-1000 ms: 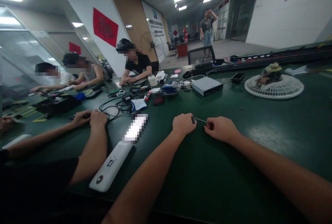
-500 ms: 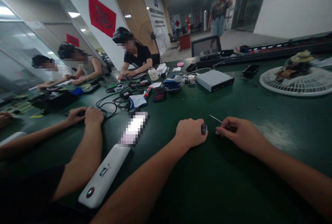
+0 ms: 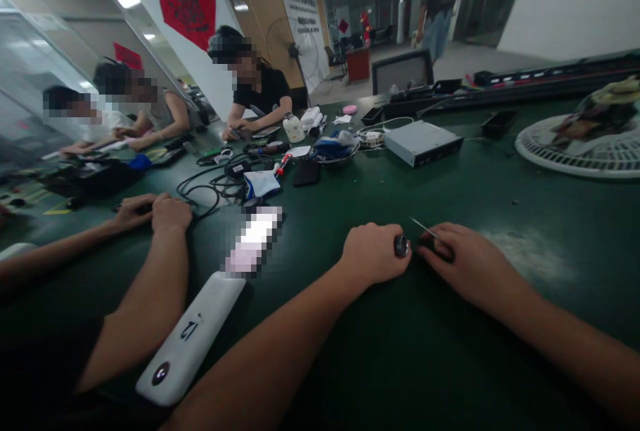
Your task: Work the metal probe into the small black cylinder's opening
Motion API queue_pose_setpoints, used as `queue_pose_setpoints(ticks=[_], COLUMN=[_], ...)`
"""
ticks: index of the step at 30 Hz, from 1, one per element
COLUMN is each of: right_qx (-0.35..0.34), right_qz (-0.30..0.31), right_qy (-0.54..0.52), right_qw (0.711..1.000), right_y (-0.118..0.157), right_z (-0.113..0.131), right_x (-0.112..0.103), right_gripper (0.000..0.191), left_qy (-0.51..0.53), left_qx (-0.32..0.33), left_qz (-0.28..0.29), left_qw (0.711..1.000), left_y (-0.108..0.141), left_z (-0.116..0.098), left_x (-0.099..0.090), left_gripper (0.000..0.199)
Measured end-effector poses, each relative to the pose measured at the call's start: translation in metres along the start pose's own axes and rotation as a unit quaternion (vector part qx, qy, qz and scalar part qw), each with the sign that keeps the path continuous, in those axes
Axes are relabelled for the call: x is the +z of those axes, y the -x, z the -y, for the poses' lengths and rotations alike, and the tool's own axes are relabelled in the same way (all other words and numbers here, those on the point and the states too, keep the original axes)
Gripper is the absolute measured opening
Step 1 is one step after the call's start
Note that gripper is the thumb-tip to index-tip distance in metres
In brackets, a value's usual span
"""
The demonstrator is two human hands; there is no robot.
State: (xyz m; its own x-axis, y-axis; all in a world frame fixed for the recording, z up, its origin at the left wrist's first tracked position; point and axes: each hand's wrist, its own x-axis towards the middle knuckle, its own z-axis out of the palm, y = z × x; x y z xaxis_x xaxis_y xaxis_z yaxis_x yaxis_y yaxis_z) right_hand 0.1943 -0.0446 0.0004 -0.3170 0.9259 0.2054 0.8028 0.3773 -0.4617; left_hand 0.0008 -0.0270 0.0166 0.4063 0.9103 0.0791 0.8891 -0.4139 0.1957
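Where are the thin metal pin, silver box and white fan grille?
thin metal pin (image 3: 424,228), head view, on its shaft
silver box (image 3: 423,142), head view, on its top
white fan grille (image 3: 580,168), head view, on its rim

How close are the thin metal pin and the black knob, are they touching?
Apart: the head view shows dark table between the tip of the metal pin, at the right hand, and the black knob, at the left hand.

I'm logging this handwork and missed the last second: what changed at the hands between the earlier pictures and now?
The thin metal pin no longer bridges the small dark knob and the right hand. It now sits in the right hand, its tip pointing up and left, apart from the knob. The left hand keeps the knob. The head view turned, but the silver metal box stayed put on the table.
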Motion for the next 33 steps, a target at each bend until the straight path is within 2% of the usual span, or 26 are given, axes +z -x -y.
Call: queue_pose_setpoints(ticks=[4,6,10,16,19,27,33], right_qx=[0.032,0.041,0.070,0.068,0.052,-0.004,0.038], right_qz=[0.024,0.009,-0.027,-0.057,-0.057,-0.056,0.005], right_qy=[-0.045,-0.114,-0.256,-0.325,-0.329,-0.263,-0.250], right_qw=[0.998,0.993,0.964,0.942,0.941,0.963,0.967], right_y=[0.001,0.003,0.008,0.012,0.014,0.014,0.010], right_z=[0.003,0.004,0.007,0.010,0.011,0.016,0.009], right_x=[-0.005,-0.007,-0.008,-0.006,-0.007,-0.007,-0.002], right_gripper=[0.027,0.035,0.048,0.049,0.047,0.045,0.040], left_qy=[-0.005,-0.012,-0.035,-0.024,-0.019,-0.048,-0.065], left_qx=[0.014,0.022,0.054,0.046,0.043,0.069,0.112], left_qz=[-0.008,-0.002,0.026,0.037,0.033,0.038,0.061], left_qw=[1.000,1.000,0.998,0.998,0.998,0.996,0.990], left_y=[0.001,0.002,0.006,0.007,0.006,0.009,0.010], left_z=[0.001,0.001,-0.003,-0.008,-0.007,-0.011,-0.014], left_x=[0.001,0.001,-0.001,-0.002,0.000,0.001,-0.001], left_gripper=[0.030,0.030,0.029,0.031,0.031,0.030,0.030])
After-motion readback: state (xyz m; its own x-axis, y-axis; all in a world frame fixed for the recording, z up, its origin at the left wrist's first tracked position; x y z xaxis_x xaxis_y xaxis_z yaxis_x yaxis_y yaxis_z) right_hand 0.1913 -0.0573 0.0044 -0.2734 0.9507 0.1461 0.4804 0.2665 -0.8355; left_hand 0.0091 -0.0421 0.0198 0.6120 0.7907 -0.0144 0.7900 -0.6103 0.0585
